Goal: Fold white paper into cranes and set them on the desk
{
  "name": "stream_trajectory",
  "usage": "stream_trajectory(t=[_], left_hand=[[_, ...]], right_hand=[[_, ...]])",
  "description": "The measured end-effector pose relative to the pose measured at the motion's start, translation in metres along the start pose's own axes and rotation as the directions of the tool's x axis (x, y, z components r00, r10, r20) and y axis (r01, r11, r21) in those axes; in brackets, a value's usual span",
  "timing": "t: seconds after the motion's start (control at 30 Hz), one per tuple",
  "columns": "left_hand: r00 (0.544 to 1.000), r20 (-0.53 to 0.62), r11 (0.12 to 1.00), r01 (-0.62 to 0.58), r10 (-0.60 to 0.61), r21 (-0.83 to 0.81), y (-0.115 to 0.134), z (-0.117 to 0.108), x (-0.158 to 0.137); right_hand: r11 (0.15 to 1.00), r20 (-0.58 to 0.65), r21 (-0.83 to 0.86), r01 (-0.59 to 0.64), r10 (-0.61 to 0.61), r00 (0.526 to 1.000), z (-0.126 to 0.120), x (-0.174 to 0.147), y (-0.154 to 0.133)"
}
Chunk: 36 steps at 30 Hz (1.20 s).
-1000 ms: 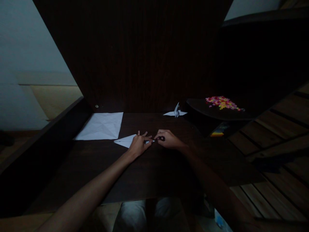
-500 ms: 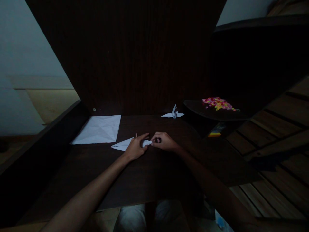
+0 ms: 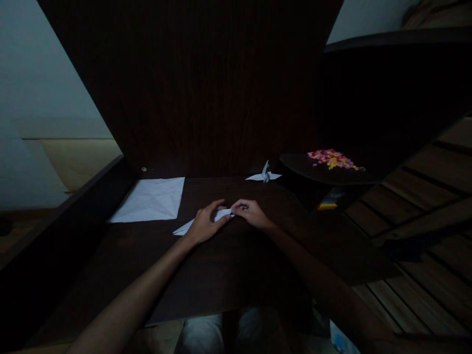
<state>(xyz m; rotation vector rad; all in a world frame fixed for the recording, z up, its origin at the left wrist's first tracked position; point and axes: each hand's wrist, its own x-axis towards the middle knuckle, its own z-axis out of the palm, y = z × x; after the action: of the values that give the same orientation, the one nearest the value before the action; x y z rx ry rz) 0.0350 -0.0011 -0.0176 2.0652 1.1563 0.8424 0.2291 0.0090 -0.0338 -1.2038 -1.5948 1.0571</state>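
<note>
A narrow, pointed strip of folded white paper (image 3: 183, 228) lies on the dark desk, slanting up to the right. My left hand (image 3: 205, 225) is curved over its middle and hides part of it. The thumb and fingers of that hand hold the paper along its near and far sides. At the right end of the paper, my right hand (image 3: 252, 215) pinches the tip between thumb and fingertips. Beyond my hands, against the back panel, stands a folded paper crane (image 3: 265, 175) with spread wings. A creased white sheet (image 3: 151, 199) lies flat to the left.
On a rounded shelf (image 3: 291, 164) at the right is a heap of small pink, red and yellow pieces (image 3: 334, 159). Below it sits an item with a yellow-orange edge (image 3: 327, 205). A raised side board (image 3: 73, 201) bounds the desk (image 3: 206, 275) on the left.
The folded paper has turned, its left end now lower and its right end higher. My left hand has closed in along it, and my right hand has shifted slightly upward with the tip.
</note>
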Motion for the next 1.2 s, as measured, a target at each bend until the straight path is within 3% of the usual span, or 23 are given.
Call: stream_trajectory(t=[0.27,0.57,0.83,0.93,1.2], left_hand=[[0.998,-0.008,0.98,0.059,-0.061,-0.189,0.002,-0.01,0.004],[0.994,0.082,0.952,0.098,-0.077,-0.291,0.001,-0.004,0.002],[0.971,0.035,0.8,0.215,-0.236,-0.56,-0.004,0.006,-0.001],[0.962,0.045,0.75,0.239,-0.269,-0.617,-0.001,0.007,-0.002],[0.982,0.022,0.815,0.17,-0.189,-0.554,0.003,0.005,-0.002]], right_hand=[[0.994,-0.091,0.102,0.027,-0.017,0.996,-0.002,0.001,-0.003],[0.986,-0.083,0.153,0.064,-0.052,0.995,0.002,-0.003,-0.008],[0.993,0.033,0.105,0.052,-0.056,0.998,0.007,-0.007,-0.013],[0.994,0.019,0.092,0.057,-0.059,0.998,0.008,-0.008,-0.013],[0.994,0.015,0.094,0.056,-0.058,0.998,0.011,-0.009,-0.01]])
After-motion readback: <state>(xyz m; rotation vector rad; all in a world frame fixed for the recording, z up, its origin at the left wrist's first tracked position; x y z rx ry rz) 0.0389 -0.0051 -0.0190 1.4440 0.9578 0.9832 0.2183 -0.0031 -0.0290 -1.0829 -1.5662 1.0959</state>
